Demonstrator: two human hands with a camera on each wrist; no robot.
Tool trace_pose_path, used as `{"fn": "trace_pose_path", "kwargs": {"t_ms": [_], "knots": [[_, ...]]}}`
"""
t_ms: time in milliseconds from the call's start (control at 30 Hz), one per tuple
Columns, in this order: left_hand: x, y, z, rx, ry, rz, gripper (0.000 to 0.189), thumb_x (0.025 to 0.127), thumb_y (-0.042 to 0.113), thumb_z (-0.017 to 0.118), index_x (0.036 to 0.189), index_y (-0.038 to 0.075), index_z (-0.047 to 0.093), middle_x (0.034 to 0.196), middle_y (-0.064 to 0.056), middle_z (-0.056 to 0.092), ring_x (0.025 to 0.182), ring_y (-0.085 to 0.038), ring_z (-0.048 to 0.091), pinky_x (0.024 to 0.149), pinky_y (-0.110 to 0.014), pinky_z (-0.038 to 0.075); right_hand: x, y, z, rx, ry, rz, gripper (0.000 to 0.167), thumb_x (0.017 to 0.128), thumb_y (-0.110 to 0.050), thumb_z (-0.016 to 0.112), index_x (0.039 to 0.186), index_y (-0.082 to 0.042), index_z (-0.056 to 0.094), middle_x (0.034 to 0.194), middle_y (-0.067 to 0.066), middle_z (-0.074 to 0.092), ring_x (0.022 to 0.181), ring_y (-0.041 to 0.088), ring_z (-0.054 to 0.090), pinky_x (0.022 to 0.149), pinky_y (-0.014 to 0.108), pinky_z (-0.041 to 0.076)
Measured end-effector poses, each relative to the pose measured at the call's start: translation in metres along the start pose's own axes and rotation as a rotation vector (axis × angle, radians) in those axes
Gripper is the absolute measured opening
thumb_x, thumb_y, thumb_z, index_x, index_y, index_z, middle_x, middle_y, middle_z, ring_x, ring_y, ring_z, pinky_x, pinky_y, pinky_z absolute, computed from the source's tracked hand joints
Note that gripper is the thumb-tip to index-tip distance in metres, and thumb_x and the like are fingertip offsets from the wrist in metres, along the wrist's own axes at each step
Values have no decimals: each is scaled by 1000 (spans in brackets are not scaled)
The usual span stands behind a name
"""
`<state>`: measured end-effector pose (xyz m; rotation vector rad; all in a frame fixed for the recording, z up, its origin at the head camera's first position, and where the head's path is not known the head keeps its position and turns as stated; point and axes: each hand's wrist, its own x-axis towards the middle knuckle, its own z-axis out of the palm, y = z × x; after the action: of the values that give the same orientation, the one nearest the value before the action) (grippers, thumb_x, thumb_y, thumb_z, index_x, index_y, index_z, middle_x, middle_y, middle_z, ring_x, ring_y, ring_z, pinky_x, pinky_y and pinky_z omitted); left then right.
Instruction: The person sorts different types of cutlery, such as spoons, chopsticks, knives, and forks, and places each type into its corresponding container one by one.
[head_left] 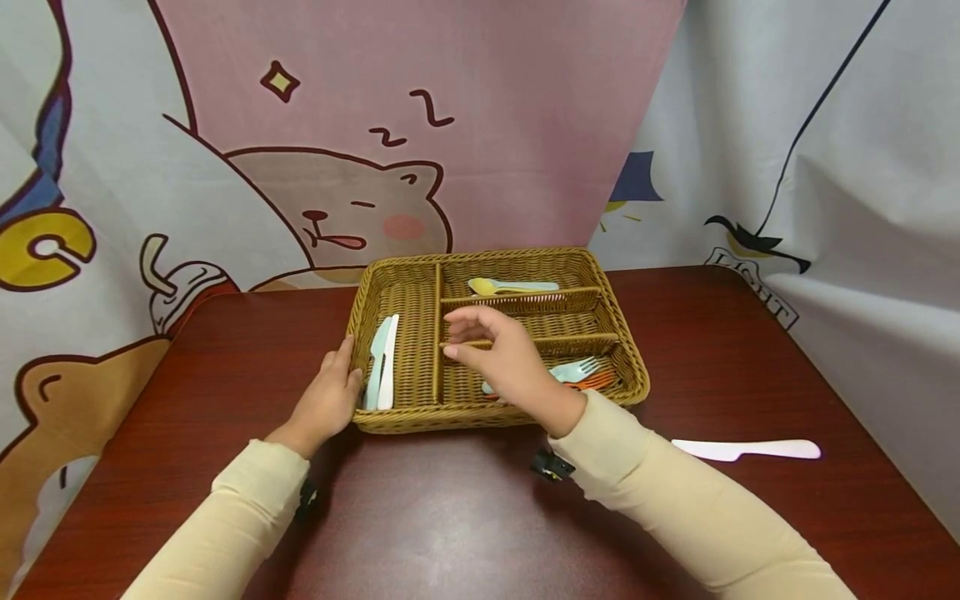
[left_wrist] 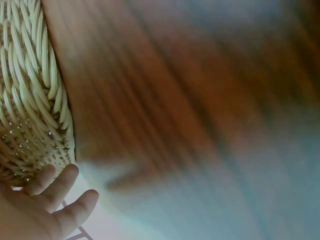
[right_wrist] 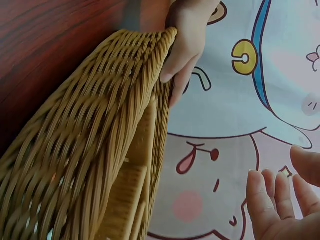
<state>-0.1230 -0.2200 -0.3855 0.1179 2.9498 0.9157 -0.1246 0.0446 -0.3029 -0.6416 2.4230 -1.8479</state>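
Observation:
A wicker basket [head_left: 401,419] with dividers stands on the table. My left hand [head_left: 325,402] rests against its left side near the front corner, fingers fairly straight along the outer wall. The left wrist view shows those fingers [left_wrist: 60,187] spread beside the weave. Over the middle of the basket hovers my right hand [head_left: 506,354], fingers loosely bent, thumb apart, holding nothing. A mint knife [head_left: 377,367] and a white knife [head_left: 388,367] lie in the left compartment. Mint forks [head_left: 579,368] and orange forks [head_left: 600,381] occupy the front right compartment, partly hidden by my right hand.
A yellow spoon [head_left: 483,287] and a pale mint spoon [head_left: 536,287] lie in the back compartment. Another white knife [head_left: 780,449] lies on the dark red table [head_left: 450,517], right of the basket. A cartoon-printed cloth [head_left: 525,125] hangs behind the table.

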Motion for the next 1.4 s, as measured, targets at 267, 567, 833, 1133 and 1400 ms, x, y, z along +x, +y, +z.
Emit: {"fn": "trace_pose_path", "kwargs": {"t_ms": [267, 567, 833, 1133, 1400], "knots": [[-1, 1, 1, 4, 3, 2, 58, 103, 13, 34, 153, -3, 9, 142, -32, 30, 126, -46, 42, 104, -57, 33, -18, 7, -26, -86, 28, -50, 35, 85, -1, 71, 119, 0, 62, 113, 15, 63, 106, 27, 60, 89, 39, 52], [0, 1, 1, 9, -4, -12, 59, 103, 13, 34, 153, -3, 8, 142, -31, 30, 127, -46, 40, 105, -56, 32, -34, 24, -52, -197, 28, -96, 35, 83, 2, 72, 117, 3, 64, 114, 15, 62, 107, 30, 59, 87, 38, 53], [1, 1, 2, -1, -13, -21, 59, 103, 14, 34, 154, -2, 7, 142, -30, 29, 127, -45, 40, 105, -56, 32, -47, 32, -75, -272, 29, -140, 38, 80, 4, 74, 117, 4, 64, 117, 15, 60, 109, 26, 58, 84, 38, 54], [2, -1, 3, 13, -7, -20, 59, 103, 15, 33, 154, -1, 7, 142, -30, 30, 128, -45, 40, 105, -57, 32, -61, 37, -106, -336, 67, -165, 38, 80, 4, 74, 117, 0, 65, 115, 12, 63, 104, 5, 56, 82, 25, 52], [3, -1, 2, 21, -4, -22, 59, 103, 14, 34, 154, -1, 8, 143, -30, 29, 129, -45, 39, 106, -57, 31, -70, 44, -136, -414, 111, -180, 38, 78, 7, 74, 115, 1, 66, 111, 11, 63, 95, -4, 55, 78, 12, 47]]}}
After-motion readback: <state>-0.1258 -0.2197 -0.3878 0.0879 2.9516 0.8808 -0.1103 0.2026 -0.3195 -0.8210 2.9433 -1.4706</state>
